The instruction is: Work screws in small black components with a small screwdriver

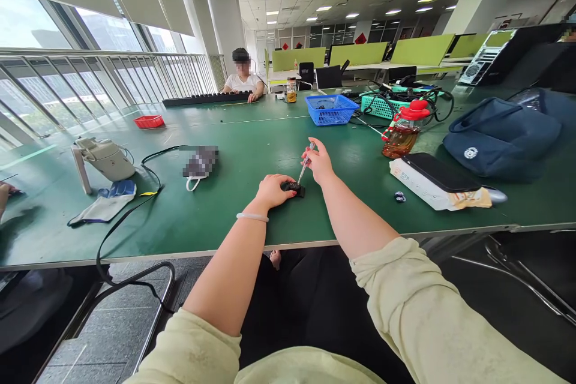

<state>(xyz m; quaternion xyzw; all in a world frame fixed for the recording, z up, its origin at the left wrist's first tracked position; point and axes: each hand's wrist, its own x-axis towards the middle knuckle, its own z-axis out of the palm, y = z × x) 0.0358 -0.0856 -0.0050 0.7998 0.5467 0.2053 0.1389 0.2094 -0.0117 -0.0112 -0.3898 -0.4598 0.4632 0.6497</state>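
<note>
On the green table, my left hand [273, 191] pins down a small black part [296, 189], its thumb and fingers closed around the part's left side. What kind of part it is I cannot make out. My right hand [319, 163] pinches a slim screwdriver [306, 162] with a clear handle, held tilted. Its metal shaft runs down to the top of the black part. Whether the tip sits in a screw is too small to tell.
A blue basket [332, 109], a green basket [380, 105] with cables and a red-lidded bottle [404, 129] stand beyond my right hand. A tissue pack [418, 186] lies right. At left are a grey handheld device [105, 159], a glove [105, 203] and a red tray [150, 122]. A person sits opposite.
</note>
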